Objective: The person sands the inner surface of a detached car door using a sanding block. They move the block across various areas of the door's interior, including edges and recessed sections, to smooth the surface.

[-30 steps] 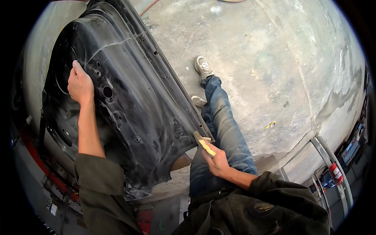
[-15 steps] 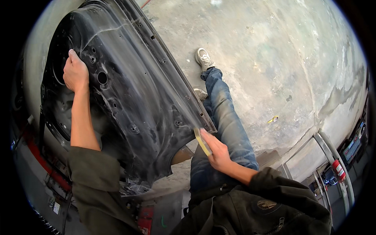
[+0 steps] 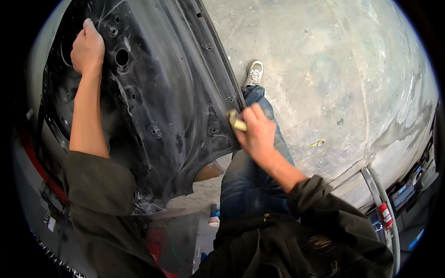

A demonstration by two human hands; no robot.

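Note:
A dusty black car door (image 3: 162, 88) fills the left half, its inner side with several holes facing me. My left hand (image 3: 88, 48) is closed round the rim of the large opening at the door's upper left; some fingers are hidden behind it. My right hand (image 3: 257, 132) is at the door's right edge, near its lower corner. Between its fingers is a pale yellow sanding pad (image 3: 237, 121), slightly blurred and pressed to or just over the edge; which of the two I cannot tell. Whitish dust and scuffs mark the black surface.
My leg in blue jeans (image 3: 248, 167) and a light shoe (image 3: 254, 73) are beside the door. A tape roll (image 3: 318, 143) lies on the concrete floor (image 3: 315, 60). At right stands a metal frame (image 3: 378, 185) by a red cylinder (image 3: 384, 215). A white-and-blue tub (image 3: 214, 215) sits below.
My right hand with the sanding pad has moved up along the door's edge from its lower corner. The door and my left hand on it appear higher in the view.

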